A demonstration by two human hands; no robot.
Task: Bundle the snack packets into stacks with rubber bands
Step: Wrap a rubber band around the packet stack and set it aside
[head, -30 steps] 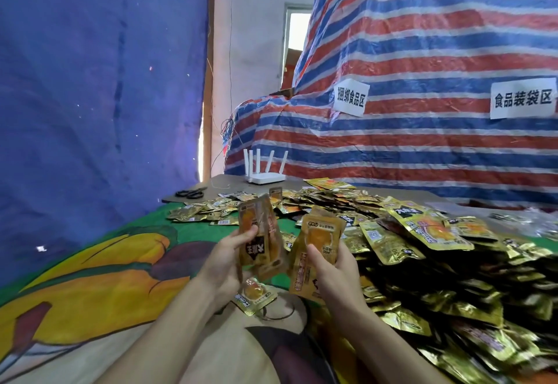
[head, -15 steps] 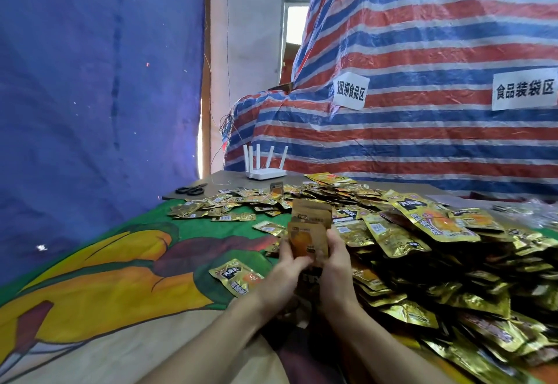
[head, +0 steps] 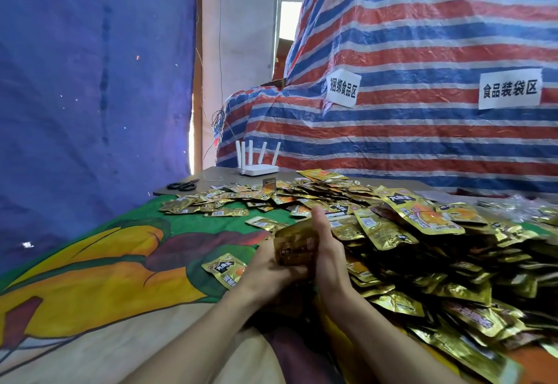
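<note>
A blue tarp (head: 90, 81) hangs along the left. A red, white and blue striped tarp (head: 422, 36) fills the right and carries two white paper signs (head: 342, 89). Between them, far off, daylight glows through a window (head: 288, 21) in a pale wall (head: 241, 36). A cartoon-printed cloth (head: 105, 269) covers the near table.

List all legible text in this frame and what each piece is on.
"捆绑食品区": left paper sign on the striped tarp.
"食品装袋区": right paper sign on the same tarp.
Too blurred to read: logo characters and small print on the loose packets.
Too blurred to read: print on the stack of packets between the left hand and right hand.
No visible text: router, scissors.
</note>
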